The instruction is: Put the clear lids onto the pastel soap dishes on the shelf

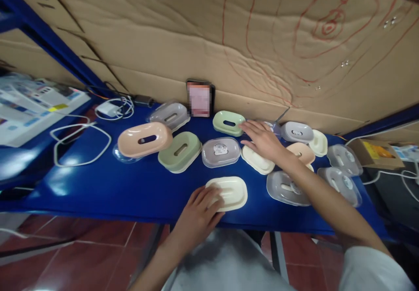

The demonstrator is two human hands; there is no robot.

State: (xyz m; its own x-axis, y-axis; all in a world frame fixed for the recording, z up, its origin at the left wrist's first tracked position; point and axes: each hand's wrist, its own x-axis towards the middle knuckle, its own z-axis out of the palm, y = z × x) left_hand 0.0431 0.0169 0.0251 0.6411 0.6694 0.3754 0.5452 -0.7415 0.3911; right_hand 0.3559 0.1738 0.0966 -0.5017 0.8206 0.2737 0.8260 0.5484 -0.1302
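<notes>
A cream soap dish (234,192) lies near the table's front edge, with my left hand (201,208) closed around its left end, fingers over the rim and thumb along the front side. My right hand (262,138) reaches to the back, its fingers stretched out and its thumb apart. Those fingertips meet the right end of a light green soap dish insert (228,122). Beneath the right palm sits a cream tray (257,160), partly covered. Between the hands is a clear-lidded dish (221,152) with a round label.
Left of centre are a peach slotted insert (144,139), a green dish (180,152) and a clear-covered one (170,115). Several lidded dishes, one a clear case (288,188), stand at right. A phone (200,98) leans against cardboard; a white cable (81,144) loops at left.
</notes>
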